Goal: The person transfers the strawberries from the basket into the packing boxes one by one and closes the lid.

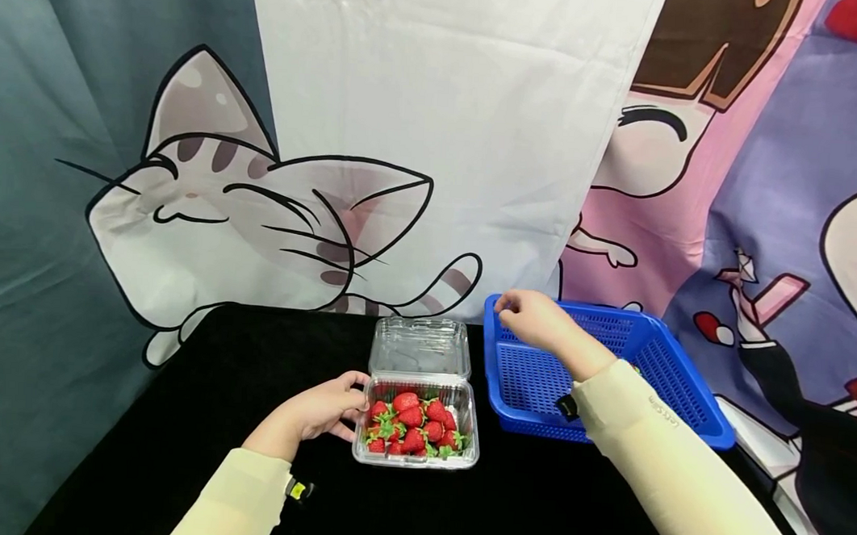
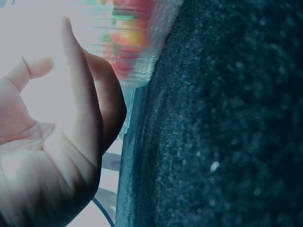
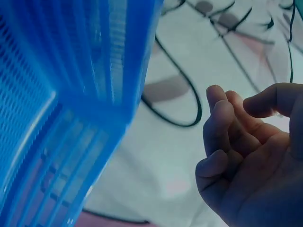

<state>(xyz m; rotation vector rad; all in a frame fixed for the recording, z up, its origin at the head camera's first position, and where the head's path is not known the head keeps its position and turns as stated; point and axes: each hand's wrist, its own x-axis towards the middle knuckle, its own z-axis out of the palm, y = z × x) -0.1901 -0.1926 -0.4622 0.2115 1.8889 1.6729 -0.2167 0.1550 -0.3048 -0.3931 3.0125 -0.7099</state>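
A clear plastic clamshell box [image 1: 466,462] holds several red strawberries [image 1: 414,428], and its lid [image 1: 420,346] lies folded back behind it. My left hand [image 1: 349,399] rests against the box's left side with straight fingers. In the left wrist view this hand [image 2: 71,118] is flat beside the blurred box [image 2: 142,42]. My right hand [image 1: 508,308] hovers over the far left corner of a blue plastic basket [image 1: 670,369]. Its fingers are loosely curled. In the right wrist view the hand [image 3: 236,137] holds nothing beside the basket's wall [image 3: 71,94].
Box and basket stand on a black cloth-covered table [image 1: 211,385]. A hanging cartoon backdrop [image 1: 257,210] with a cat closes off the back. The basket sits at the table's right, close to the edge.
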